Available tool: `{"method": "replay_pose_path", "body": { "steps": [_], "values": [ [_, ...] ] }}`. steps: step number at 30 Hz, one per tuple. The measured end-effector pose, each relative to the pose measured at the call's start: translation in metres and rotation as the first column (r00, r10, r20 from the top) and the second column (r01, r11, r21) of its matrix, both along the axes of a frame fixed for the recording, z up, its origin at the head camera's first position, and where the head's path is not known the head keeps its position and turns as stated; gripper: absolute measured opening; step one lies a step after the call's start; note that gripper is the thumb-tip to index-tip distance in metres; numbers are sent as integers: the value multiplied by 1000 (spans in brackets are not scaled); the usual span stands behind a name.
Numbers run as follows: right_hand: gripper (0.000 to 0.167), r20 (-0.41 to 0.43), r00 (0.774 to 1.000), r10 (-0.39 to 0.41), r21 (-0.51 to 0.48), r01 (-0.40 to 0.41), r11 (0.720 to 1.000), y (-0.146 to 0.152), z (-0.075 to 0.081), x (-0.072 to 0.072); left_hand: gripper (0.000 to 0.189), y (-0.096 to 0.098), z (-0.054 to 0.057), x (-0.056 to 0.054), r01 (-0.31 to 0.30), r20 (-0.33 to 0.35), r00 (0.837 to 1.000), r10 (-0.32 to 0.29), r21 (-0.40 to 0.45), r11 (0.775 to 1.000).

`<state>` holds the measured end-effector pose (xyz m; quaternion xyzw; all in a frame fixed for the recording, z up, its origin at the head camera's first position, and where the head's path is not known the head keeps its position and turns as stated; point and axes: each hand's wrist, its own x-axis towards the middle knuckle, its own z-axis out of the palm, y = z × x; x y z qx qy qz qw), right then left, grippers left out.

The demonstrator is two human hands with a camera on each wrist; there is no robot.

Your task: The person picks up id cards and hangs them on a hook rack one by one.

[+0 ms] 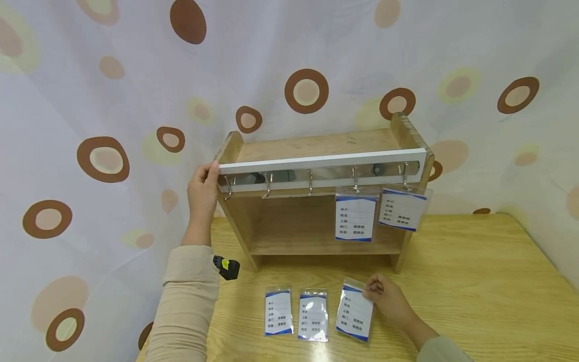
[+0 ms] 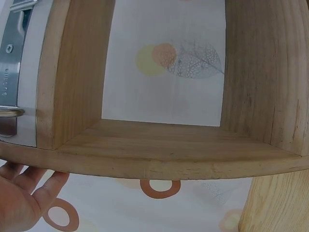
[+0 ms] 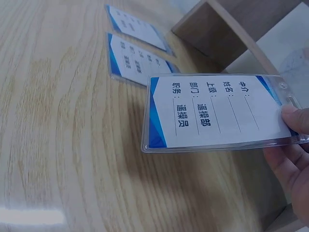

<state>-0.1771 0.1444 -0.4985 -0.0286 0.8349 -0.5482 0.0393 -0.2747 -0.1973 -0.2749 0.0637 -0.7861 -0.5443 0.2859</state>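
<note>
My right hand (image 1: 384, 296) pinches the slotted top end of a clear badge holder (image 3: 212, 113) with a blue-and-white card inside. In the right wrist view this badge is tilted above the tabletop. My left hand (image 1: 203, 193) is at the left end of the wooden shelf (image 1: 325, 251), by the white hook rail (image 1: 289, 163). Its fingers (image 2: 50, 188) touch the outer side of the shelf in the left wrist view. Two badges, a straighter one (image 1: 355, 218) and a tilted one (image 1: 402, 210), hang from the two rightmost hooks.
Two more badges, one at left (image 1: 278, 311) and one beside it (image 1: 313, 315), lie on the wood-grain table (image 1: 475, 281) before the shelf. A small black object with a yellow mark (image 1: 227, 267) shows beside the left sleeve. A patterned curtain (image 1: 334, 45) hangs behind.
</note>
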Motion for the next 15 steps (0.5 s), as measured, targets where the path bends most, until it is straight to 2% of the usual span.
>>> {"method": "replay_pose_path", "body": {
  "steps": [7, 15],
  "values": [
    [17, -9, 1000, 29, -89, -29, 996, -5, 19, 2, 38, 0, 1, 0, 7, -8, 1000, -7, 6, 1000],
    [18, -98, 993, 72, -137, -85, 987, -7, 37, 3, 37, 0, 0, 0, 0, -1, 1000, 0, 8, 1000]
  ]
}}
